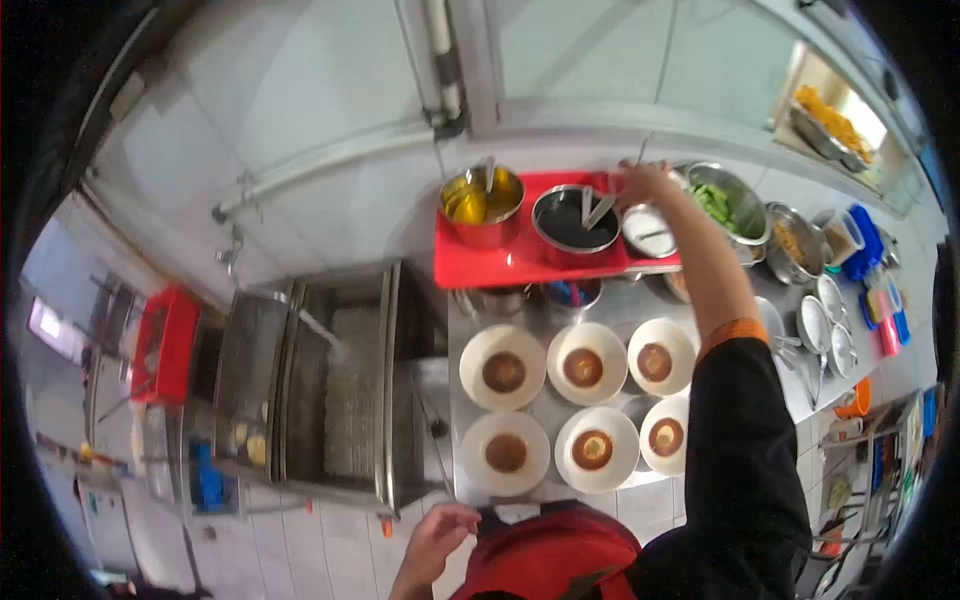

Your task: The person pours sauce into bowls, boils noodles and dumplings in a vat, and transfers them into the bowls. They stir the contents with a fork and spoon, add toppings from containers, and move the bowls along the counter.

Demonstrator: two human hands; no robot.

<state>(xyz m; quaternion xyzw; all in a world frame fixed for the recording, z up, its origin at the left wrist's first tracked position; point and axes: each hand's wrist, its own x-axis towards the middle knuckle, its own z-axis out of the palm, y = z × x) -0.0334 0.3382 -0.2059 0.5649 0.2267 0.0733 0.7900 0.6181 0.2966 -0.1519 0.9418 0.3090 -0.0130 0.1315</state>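
My right hand point(647, 185) reaches over the red tray point(465, 262) at the back of the counter. Its fingers are closed around a thin metal utensil point(643, 148), whose handle pokes up above them; its lower end is hidden. Just left of the hand is a steel pot of dark liquid point(570, 222) with two flat handles leaning in it. Below the fingers stands a bowl of white contents point(648, 232). My left hand point(440, 540) hangs low in front of the counter, fingers curled together with nothing visible in them.
Several white bowls point(503, 368) with brown liquid stand in two rows. A pot of yellow liquid point(482, 205) is on the tray's left. Greens in a steel bowl point(725, 205) and ladles point(815, 325) lie right. A sink point(350, 400) with running water is left.
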